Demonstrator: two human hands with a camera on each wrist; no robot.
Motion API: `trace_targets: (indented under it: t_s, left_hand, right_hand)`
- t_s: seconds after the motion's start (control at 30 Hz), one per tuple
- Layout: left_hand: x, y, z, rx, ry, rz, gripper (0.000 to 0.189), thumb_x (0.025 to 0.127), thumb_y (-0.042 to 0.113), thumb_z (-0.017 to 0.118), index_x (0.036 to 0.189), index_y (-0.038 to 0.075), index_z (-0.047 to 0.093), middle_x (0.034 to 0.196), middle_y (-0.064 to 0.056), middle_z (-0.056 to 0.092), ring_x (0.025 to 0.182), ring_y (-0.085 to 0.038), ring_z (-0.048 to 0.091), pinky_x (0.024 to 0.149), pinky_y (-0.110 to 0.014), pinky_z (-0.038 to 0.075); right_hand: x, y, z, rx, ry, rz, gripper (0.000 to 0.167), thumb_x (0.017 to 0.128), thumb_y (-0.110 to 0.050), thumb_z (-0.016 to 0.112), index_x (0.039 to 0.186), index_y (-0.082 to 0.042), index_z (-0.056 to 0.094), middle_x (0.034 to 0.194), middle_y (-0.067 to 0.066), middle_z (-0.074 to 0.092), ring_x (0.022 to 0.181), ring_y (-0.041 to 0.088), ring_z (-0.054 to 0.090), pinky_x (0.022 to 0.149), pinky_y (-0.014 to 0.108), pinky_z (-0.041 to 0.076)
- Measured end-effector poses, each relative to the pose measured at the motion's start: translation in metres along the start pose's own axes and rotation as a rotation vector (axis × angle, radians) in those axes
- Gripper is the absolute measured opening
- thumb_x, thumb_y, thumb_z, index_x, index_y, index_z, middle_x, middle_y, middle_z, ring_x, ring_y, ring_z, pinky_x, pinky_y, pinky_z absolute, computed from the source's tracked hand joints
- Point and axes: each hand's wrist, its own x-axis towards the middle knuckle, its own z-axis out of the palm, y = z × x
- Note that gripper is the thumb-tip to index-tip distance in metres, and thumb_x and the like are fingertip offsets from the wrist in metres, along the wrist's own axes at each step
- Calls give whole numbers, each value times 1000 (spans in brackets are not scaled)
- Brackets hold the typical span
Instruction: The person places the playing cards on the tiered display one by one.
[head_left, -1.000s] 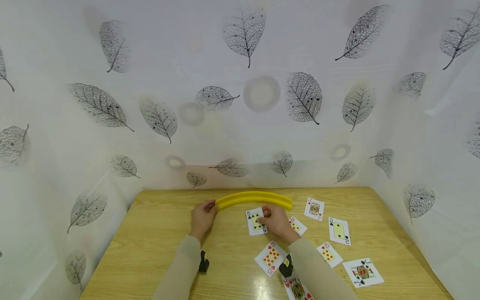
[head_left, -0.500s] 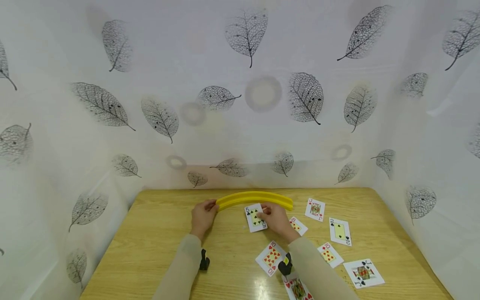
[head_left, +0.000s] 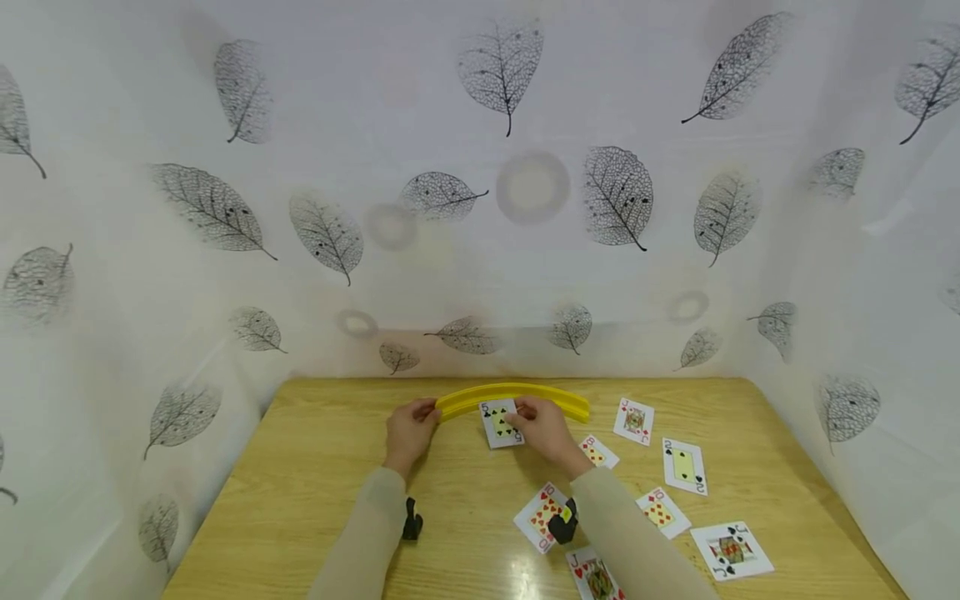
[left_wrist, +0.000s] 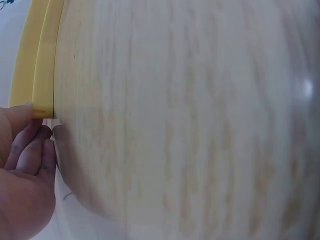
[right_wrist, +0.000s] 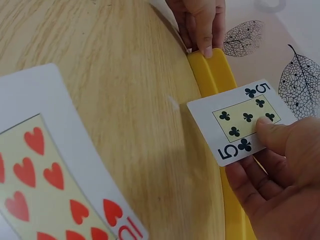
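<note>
A curved yellow card holder (head_left: 551,395) lies along the back of the wooden table. My left hand (head_left: 411,429) pinches its left end, thumb on top, as the left wrist view shows on the yellow end (left_wrist: 44,85). In my right hand (head_left: 543,427) a five of clubs (head_left: 497,422) is pinched between thumb and fingers, face up. The right wrist view has the five of clubs (right_wrist: 235,117) held over the holder, overlapping its middle. A ten of hearts (head_left: 537,517) lies nearer me, below the right hand.
More face-up cards lie to the right: a jack of diamonds (head_left: 634,421), an eight of diamonds (head_left: 597,452), a two of spades (head_left: 684,467), a ten of diamonds (head_left: 662,511) and a jack of spades (head_left: 731,550). A jack of hearts (head_left: 595,575) is at the front. Leaf-patterned cloth (head_left: 450,275) surrounds the table.
My right hand has carried the five of clubs away from me and slightly left, so it now overlaps the yellow holder. The left hand keeps its grip on the holder's end.
</note>
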Motion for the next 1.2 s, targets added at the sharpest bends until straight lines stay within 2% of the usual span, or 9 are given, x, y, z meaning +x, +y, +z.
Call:
trace_targets:
  t_s: [0.07,0.2,0.3,0.53,0.77,0.97,1.2]
  left_hand:
    - [0,0,1,7,-1,-10,22,97,9,75,118,2,78,115,-17,79,109,-32,76,93,-42,64]
    - [1,-1,2,23,3,-9,22,98,9,75,118,2,78,115,-17,79,108,-32,76,93,-42,65]
    - [0,0,1,28,3,-2,23,98,9,75,119,1,77,116,-17,79,109,-32,76,94,-43,64]
    - [-3,4,-1,5,-8,-4,23,98,8,73,120,0,76,118,-19,78,110,-34,76,94,-44,64]
    - [-2,2,2,22,-2,4,23,99,8,73,120,0,76,117,-19,78,109,-34,76,93,-43,65]
    - [-1,0,4,14,6,9,23,98,7,74,119,0,77,116,-19,79,109,-34,76,93,-44,65]
    - [-1,-1,3,0,26,44,21,96,4,74,116,-3,77,112,-22,79,105,-36,77,89,-42,66]
  right_hand:
    - [2,-2,0,5,6,-4,22,99,-14,74,117,-1,76,103,12,78,94,22,70,88,44,62]
    - [6,-8,1,12,6,-38,21,100,-13,72,118,-2,77,108,15,80,95,23,73,88,45,63]
    - [8,-12,3,22,5,-60,22,102,-10,68,119,1,76,110,18,79,90,21,72,83,41,64]
    - [14,-19,9,75,11,-50,22,104,-10,64,117,5,75,104,19,79,81,20,70,74,31,60]
    - [25,-25,14,108,29,-87,23,100,-10,71,118,4,76,110,21,79,91,30,75,82,42,65]
    - [30,-28,16,183,16,-19,28,100,-18,74,122,-1,77,119,18,78,103,32,76,90,42,65]
    - [36,-32,22,286,-7,0,35,102,-19,70,131,1,72,129,22,74,109,35,75,93,42,65]
